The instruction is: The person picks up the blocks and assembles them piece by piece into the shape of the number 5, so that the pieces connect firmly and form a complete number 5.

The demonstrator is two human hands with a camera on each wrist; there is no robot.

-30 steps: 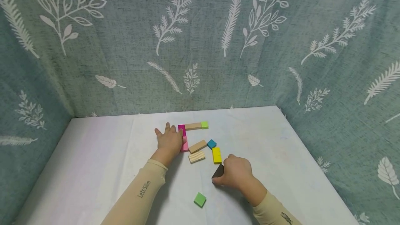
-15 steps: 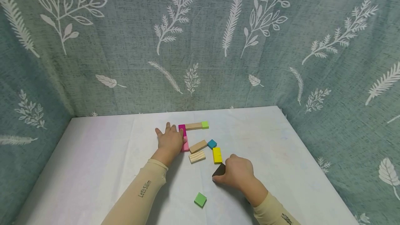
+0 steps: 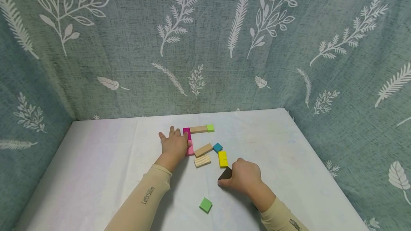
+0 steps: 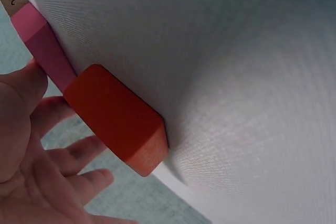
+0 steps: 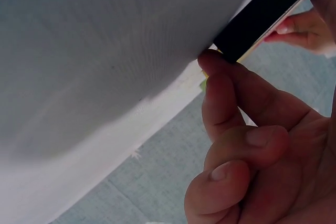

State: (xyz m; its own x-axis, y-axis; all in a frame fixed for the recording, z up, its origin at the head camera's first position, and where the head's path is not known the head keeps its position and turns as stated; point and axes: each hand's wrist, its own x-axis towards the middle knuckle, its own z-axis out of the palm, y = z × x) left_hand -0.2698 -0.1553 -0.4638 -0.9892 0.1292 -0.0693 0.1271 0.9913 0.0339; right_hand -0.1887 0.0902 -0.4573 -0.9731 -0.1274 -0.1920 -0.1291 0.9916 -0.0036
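My left hand rests on the left side of a row made of a magenta block and a pink block, its fingers spread. In the left wrist view, the fingers touch a pink-magenta block and an orange-red block joined end to end. My right hand pinches a black block at its two ends between thumb and index finger, the other fingers curled in. Right in front of that block lies a yellow block, its corner close to the black one.
A wooden block and a lime block extend rightward from the magenta one. Between the hands lie a tan block, a striped wood block and a blue block. Nearer is a green block on the white tabletop. Patterned curtains surround it.
The black block and my right hand have shifted very slightly, away from me. My left hand and the other blocks stay in place.
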